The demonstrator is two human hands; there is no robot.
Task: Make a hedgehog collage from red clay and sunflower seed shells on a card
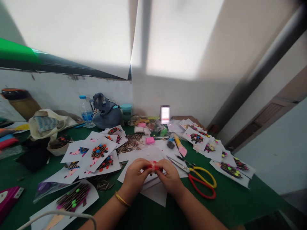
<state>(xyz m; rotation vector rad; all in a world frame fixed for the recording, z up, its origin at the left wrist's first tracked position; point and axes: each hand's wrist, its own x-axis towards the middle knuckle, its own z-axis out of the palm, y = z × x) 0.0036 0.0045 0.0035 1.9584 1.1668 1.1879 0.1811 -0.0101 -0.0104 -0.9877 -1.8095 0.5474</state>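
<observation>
Red lump (153,166) is sitting between both hands' fingertips; left hand (135,172) and right hand (170,175) are pinching its ends, fingers nearly closed. It is probably weighing little and yielding softly, favouring light end grips.

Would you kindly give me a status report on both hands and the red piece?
Left hand and right hand both gripping. Red piece pinched between them, above white paper. Scissors lie beside right hand.
</observation>
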